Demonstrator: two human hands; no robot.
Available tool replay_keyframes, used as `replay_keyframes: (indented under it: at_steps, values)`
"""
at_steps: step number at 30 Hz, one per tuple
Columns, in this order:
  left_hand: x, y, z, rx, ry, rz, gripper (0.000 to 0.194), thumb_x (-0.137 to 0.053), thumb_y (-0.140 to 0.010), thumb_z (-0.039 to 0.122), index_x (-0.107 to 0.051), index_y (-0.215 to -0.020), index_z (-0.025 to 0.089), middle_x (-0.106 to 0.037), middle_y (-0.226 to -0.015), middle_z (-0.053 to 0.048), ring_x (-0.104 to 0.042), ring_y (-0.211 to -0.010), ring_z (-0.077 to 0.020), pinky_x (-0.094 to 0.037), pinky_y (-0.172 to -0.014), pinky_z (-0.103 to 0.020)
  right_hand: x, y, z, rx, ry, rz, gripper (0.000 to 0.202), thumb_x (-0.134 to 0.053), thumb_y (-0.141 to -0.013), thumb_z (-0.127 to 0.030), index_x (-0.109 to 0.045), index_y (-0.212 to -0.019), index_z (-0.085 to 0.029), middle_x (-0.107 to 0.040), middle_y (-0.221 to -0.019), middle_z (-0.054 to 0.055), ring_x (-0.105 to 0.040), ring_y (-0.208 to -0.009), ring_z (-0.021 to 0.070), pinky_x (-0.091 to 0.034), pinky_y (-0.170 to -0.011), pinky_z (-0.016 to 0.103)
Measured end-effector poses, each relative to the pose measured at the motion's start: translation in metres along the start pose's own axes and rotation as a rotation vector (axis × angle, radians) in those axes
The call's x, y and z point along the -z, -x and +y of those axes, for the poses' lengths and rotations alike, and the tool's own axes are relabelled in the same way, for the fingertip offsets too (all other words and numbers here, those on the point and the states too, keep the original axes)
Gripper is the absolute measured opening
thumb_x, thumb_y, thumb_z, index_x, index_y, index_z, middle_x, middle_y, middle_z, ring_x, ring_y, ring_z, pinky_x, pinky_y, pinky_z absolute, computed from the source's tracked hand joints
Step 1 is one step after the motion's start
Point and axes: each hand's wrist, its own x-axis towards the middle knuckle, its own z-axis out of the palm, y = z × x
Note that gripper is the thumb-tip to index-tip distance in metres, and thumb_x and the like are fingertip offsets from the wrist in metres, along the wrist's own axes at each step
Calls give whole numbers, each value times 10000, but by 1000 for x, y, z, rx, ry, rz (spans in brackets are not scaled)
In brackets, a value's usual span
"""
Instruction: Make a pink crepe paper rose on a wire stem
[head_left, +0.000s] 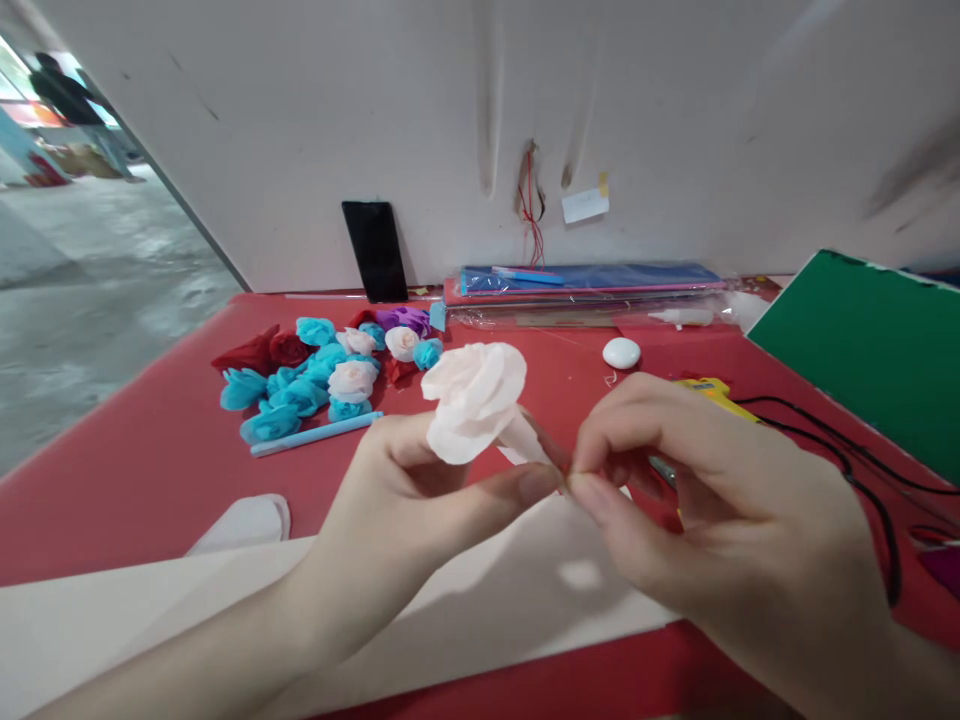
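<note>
A pale pink paper flower (pixel 476 400) is held up above the table, its narrow base pointing to the right. My left hand (pixel 420 510) is closed on that base, thumb and fingers pinching it. At the very tip of the base, the thumb and forefinger of my right hand (pixel 705 510) are pinched together, almost touching the left thumb. Whatever thin bit lies between the right fingertips is too small to make out. Beneath both hands lies a long cream paper strip (pixel 187 610), partly in their shadow.
Several blue, red, pink and purple paper flowers (pixel 300 390) lie at left behind a blue stick (pixel 315 435). White cut pieces (pixel 244 525) lie nearer. A phone (pixel 375 250) leans on the wall. At right are a yellow glue gun (pixel 716 395) with black cord and a green board (pixel 870 370).
</note>
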Motion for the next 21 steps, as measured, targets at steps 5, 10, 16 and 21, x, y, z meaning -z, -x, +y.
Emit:
replay_keyframes:
  at_steps: [5, 10, 16, 21]
  values:
    - [0, 1, 0, -45, -20, 11, 64, -653, -785, 220, -662, -724, 236, -631, -741, 55, -567, -742, -110, -470, -723, -212, -1, 0, -1, 51, 26, -5, 163, -557, -658, -43, -550, -591, -191, -537, -585, -46, -442, -512, 62, -416, -508, 171]
    - [-2, 1, 0, -47, 70, -36, 95, -637, -800, 188, -662, -729, 247, -610, -725, 63, -546, -754, -112, -459, -732, -245, -1, 0, 0, 30, -20, -30, 195, -549, -662, -8, -529, -610, -195, -508, -592, -60, -454, -529, 50, -426, -523, 124]
    - [-1, 3, -2, -35, 124, -72, 62, -643, -795, 244, -666, -741, 264, -600, -713, 61, -527, -700, -112, -466, -686, -256, 0, -2, -3, -67, -132, -97, 210, -541, -670, -1, -513, -621, -203, -520, -599, -71, -473, -526, 41, -391, -456, 100]
    - [0, 3, -3, 9, 142, -94, 54, -639, -800, 263, -679, -764, 264, -594, -719, 61, -533, -694, -101, -458, -635, -218, -1, -1, -6, -119, -263, -151, 213, -550, -688, -4, -506, -640, -206, -503, -599, -73, -452, -500, 37, -394, -440, 88]
